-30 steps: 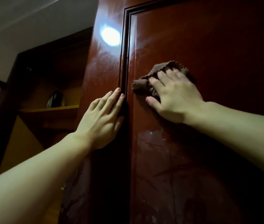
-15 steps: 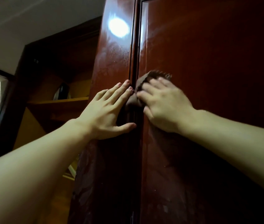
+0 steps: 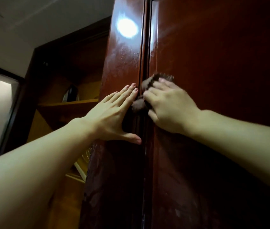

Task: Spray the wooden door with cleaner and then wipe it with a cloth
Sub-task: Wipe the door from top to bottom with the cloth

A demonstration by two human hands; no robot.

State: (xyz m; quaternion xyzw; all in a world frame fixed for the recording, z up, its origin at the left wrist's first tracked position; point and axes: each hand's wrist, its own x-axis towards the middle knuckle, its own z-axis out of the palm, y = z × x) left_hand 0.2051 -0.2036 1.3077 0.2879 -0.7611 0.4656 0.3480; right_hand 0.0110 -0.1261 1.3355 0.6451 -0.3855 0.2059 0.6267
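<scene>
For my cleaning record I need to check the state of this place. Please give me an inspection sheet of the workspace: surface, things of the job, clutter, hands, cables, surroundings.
Surface: wooden door, glossy red-brown, with a pale film and specks near the light reflection on its left strip.
Job's things: brown cloth against the door at the groove of the panel; no spray bottle seen.
Clutter: nothing seen on the door.
Hands: left hand flat on the door's left strip, fingers straight; right hand presses the cloth to the door, blurred.
Cables: nothing seen.
Surroundings: dark wooden shelf unit behind on the left, with a dark object I cannot identify; white ceiling.
</scene>
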